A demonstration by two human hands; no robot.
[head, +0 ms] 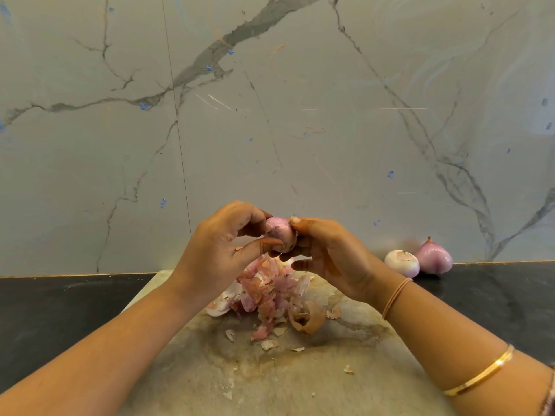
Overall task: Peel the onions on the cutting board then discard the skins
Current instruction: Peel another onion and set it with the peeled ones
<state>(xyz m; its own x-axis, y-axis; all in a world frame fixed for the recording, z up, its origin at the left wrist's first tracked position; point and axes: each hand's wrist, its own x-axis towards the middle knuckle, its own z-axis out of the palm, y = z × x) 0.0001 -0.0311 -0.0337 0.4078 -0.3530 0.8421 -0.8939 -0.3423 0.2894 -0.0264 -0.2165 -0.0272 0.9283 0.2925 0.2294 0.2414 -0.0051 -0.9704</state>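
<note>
Fingers [259, 246] of both hands curl round a small pinkish onion [280, 232], held in the air above the far end of the cutting board [300, 382]. The left hand [220, 246] grips it from the left, with the thumb laid across its near side and the other fingers wrapped over its top. The right hand [327, 256] holds it from the right, one fingertip pressed on the onion's upper right edge and the remaining fingers cupped beneath it. Directly under the hands, a heap of pink and tan skins [270, 291] lies on the far middle of the board. A curled brown shell of skin [307, 319] sits at the heap's near right edge, and a few loose flakes are scattered nearer. To the right, off the board, two more onions sit on the dark counter [60, 313] against the veined marble wall [270, 115]. One is a pale round onion [401, 263], and just beside it on its right is a pink pointed onion [434, 257]. The right forearm wears a thin wrist band [395, 298] and a gold bangle [480, 374].
</note>
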